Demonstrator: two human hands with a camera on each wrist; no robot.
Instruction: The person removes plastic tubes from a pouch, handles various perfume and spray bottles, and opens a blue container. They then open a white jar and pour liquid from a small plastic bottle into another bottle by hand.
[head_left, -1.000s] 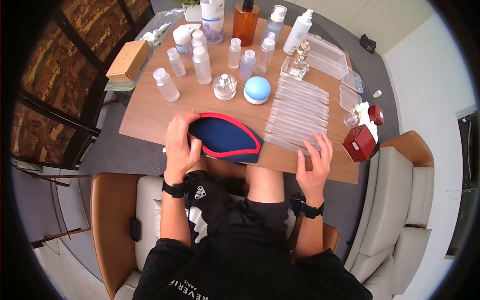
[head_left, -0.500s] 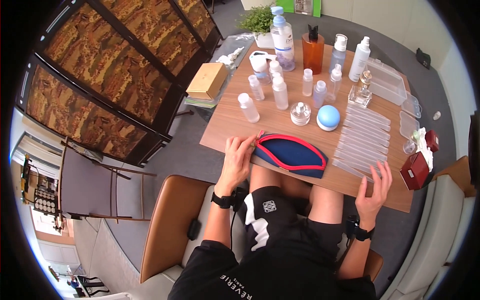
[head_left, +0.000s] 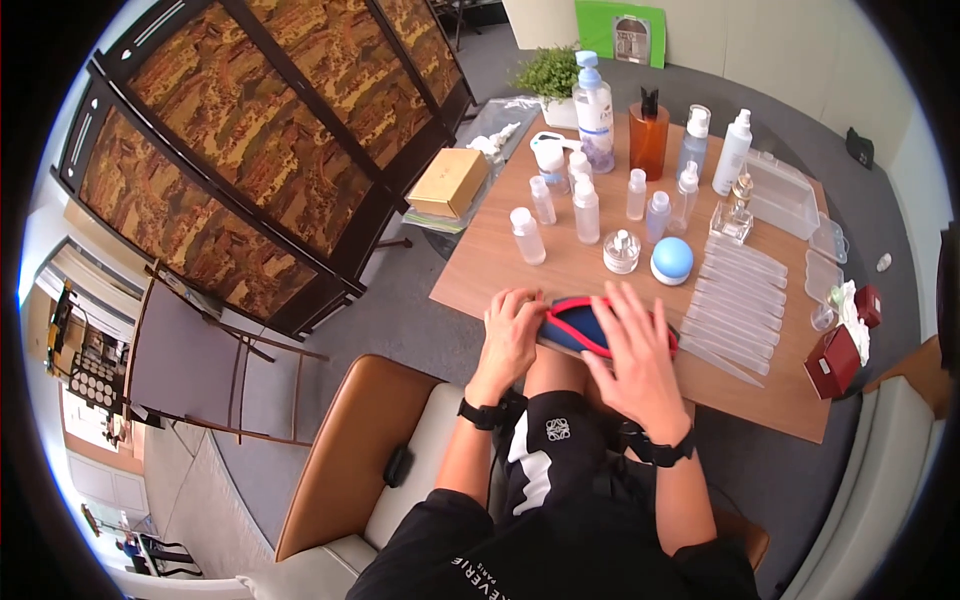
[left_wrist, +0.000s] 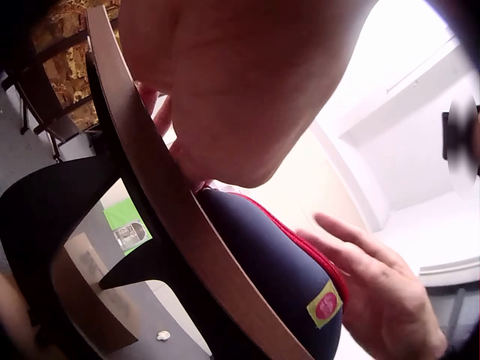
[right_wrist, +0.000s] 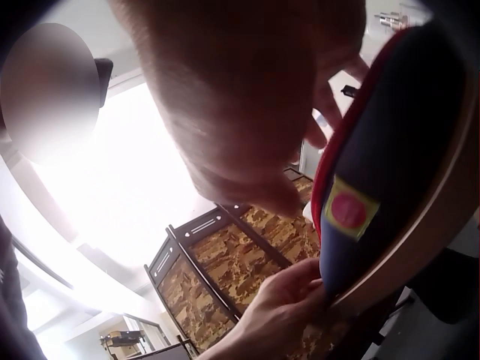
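A navy zip pouch [head_left: 585,322] with red trim lies at the table's near edge, its mouth gaping. My left hand [head_left: 508,335] pinches its left end. Over the right part of the pouch is my right hand [head_left: 638,360], fingers extended and spread, hiding some of the opening. In the left wrist view, a yellow tag [left_wrist: 325,305] with a red disc shows on the pouch's near side. The right wrist view shows the left fingers [right_wrist: 289,289] at the pouch's lower corner. Just beyond the pouch stand a blue-lidded jar [head_left: 672,260] and a round glass bottle [head_left: 621,252].
Several clear plastic strips [head_left: 740,305] lie in a row at the right. Small frosted bottles [head_left: 587,212] and taller pump bottles [head_left: 594,125] stand farther back. A clear plastic box [head_left: 780,200] and a dark red box [head_left: 832,362] sit along the right side.
My right hand has moved left from the plastic strips to over the pouch. My left hand stays at the pouch's left end. The head view has swung left.
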